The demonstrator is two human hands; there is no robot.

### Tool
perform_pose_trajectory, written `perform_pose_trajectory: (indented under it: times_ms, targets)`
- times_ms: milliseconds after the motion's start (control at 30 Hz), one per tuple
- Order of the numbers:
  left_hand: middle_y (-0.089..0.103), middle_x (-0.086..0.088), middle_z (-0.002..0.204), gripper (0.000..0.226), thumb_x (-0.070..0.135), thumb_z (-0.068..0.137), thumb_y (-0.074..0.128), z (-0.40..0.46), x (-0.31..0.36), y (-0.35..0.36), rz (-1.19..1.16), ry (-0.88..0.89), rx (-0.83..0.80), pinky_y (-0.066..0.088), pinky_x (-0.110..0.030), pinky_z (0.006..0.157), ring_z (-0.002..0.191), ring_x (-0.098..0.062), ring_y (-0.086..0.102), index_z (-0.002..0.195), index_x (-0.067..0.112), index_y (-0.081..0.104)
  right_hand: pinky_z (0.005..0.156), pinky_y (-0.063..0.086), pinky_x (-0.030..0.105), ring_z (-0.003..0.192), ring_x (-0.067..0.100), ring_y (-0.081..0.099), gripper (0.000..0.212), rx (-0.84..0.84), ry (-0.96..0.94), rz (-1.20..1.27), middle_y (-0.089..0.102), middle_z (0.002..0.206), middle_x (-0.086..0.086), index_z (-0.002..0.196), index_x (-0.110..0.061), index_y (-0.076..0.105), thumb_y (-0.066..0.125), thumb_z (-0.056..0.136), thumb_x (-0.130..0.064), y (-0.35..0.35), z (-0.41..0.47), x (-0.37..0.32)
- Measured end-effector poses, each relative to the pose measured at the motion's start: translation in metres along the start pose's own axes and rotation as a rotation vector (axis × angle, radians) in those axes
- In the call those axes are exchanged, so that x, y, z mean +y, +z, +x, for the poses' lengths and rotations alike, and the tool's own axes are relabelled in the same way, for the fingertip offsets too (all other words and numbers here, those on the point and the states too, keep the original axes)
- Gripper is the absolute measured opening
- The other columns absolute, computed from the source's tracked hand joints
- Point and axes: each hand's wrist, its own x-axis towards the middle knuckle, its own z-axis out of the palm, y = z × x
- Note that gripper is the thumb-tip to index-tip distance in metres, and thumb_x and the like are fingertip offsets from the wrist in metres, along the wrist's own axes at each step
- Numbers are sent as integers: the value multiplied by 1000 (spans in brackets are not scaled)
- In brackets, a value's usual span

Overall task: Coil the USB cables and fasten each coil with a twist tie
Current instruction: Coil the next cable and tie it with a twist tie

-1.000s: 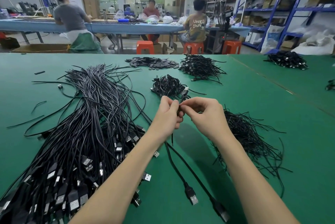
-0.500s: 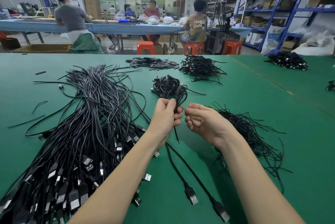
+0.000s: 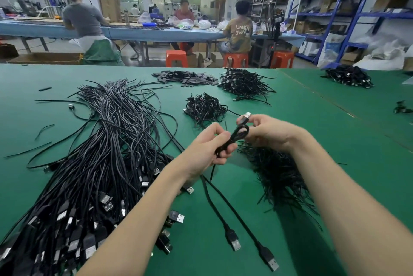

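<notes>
At frame centre, the left hand [image 3: 209,149] grips a coiled USB cable [image 3: 234,138]. The right hand [image 3: 268,131], empty and slightly apart half a second ago, now pinches the coil's upper loop and silver connector [image 3: 247,115]. The twist-tie pile [image 3: 277,175] lies lower right, the loose cable bundle [image 3: 96,164] left, on the green table [image 3: 357,141].

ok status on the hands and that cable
Left hand grips cable coil. Right hand pinches its connector end. No tie visible. Nothing in the way.
</notes>
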Motion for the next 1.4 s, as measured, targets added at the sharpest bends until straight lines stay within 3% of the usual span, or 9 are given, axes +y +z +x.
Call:
perform_pose_trajectory:
  times_ms: [133, 300, 400, 633, 800, 933, 1067, 1267, 1400]
  targets:
    - [59, -3, 78, 16, 17, 107, 41, -2, -3, 5, 350, -13, -89, 34, -20, 56, 61, -9, 42, 92, 14, 36, 51, 18, 31, 62, 14, 30, 37, -161, 65, -489, 60, 76, 10, 78, -20, 46, 75, 84, 1, -9, 6, -30]
    - [66, 2, 80, 13, 20, 105, 43, 2, -13, 10, 585, 35, 61, 39, -32, 65, 68, -16, 43, 94, 13, 41, 70, 43, 41, 74, 16, 46, 36, -73, 28, -1013, 75, 103, 21, 75, -21, 46, 76, 83, -4, 9, 19, -61]
    - [71, -3, 84, 15, 23, 105, 45, 7, -11, 5, 552, 10, 151, 38, -36, 67, 71, -17, 45, 92, 16, 42, 84, 54, 41, 67, 9, 58, 34, 39, -97, -1116, 78, 94, 10, 75, -20, 48, 78, 79, -6, 20, 20, -68]
    - [76, 4, 80, 5, 14, 102, 53, 12, -13, 0, 235, -47, 323, 36, -22, 58, 69, -14, 47, 102, 12, 48, 67, 52, 23, 64, 1, 65, 39, 108, -251, -1096, 76, 73, -10, 71, -18, 45, 83, 73, -10, 34, 7, -71]
    - [76, 11, 82, 2, 23, 97, 63, 12, -12, -7, 462, 123, 462, 48, -23, 63, 69, -5, 62, 99, 22, 63, 69, 50, 20, 66, 1, 69, 40, 231, -375, -945, 76, 70, -8, 70, -17, 44, 81, 74, -4, 41, -7, -53]
    - [71, 17, 81, 10, 15, 92, 66, 9, -12, -4, 678, 355, 612, 43, -4, 67, 83, 11, 65, 90, 24, 66, 68, 52, 15, 69, 5, 72, 24, 359, -326, -741, 77, 74, -10, 82, -16, 61, 84, 77, -14, 44, -15, -41]
    - [71, 13, 89, 9, 15, 93, 62, 8, -14, -4, 822, 504, 641, 50, -14, 77, 92, 2, 66, 96, 22, 67, 61, 53, 15, 64, 5, 72, 10, 538, -322, -526, 76, 71, -5, 85, -19, 72, 81, 81, -18, 57, -16, -30]
    - [68, 1, 95, 9, 14, 97, 58, 8, -17, -6, 948, 515, 626, 52, -36, 83, 91, -14, 65, 102, 18, 63, 59, 50, 11, 61, 1, 66, 12, 650, -335, -554, 73, 66, -8, 73, -24, 73, 80, 81, -18, 67, -10, -21]
    - [73, 7, 94, 11, 12, 92, 64, 9, -9, -2, 808, 412, 576, 50, -13, 81, 92, -1, 67, 101, 18, 67, 61, 52, 15, 68, 7, 69, 7, 697, -339, -548, 73, 71, -6, 76, -19, 75, 77, 81, -16, 64, -5, -16]
